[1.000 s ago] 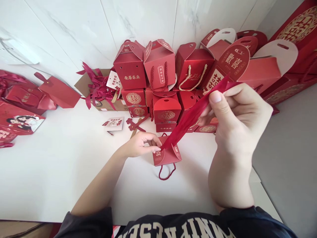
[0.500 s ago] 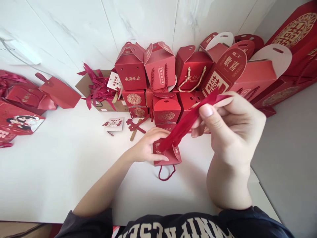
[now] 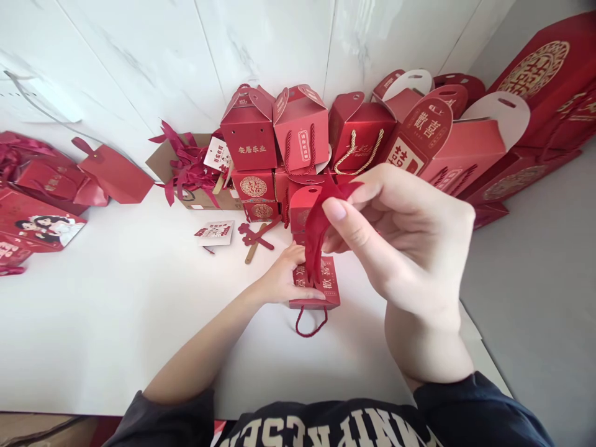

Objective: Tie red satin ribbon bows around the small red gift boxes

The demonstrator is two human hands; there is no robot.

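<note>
My right hand (image 3: pixel 395 230) pinches a dark red ribbon (image 3: pixel 317 230) between thumb and fingers, above and to the right of a small red gift box (image 3: pixel 329 279). The ribbon hangs down, and its lower end reaches the top of the box. Gold lettering marks the flaps of that box, and a twisted rope handle (image 3: pixel 311 335) loops out on the side towards me. My left hand (image 3: pixel 279 279) grips the box from the left, its thumb across the near side of the top and its fingers at the far side, partly hidden by the ribbon.
Several red gift boxes (image 3: pixel 251 149) are stacked against the tiled wall. Left of them stands a cardboard box (image 3: pixel 218 200) of ribbons. On the white table (image 3: pixel 139 310) lie a printed card (image 3: pixel 214 233) and crossed sticks (image 3: pixel 256 241). Larger red bags (image 3: pixel 531 68) stand at right.
My right hand has moved left with the ribbon, which now hangs more steeply over the box. The box's top flaps lie flatter, with more lettering showing. My left hand stays on the box.
</note>
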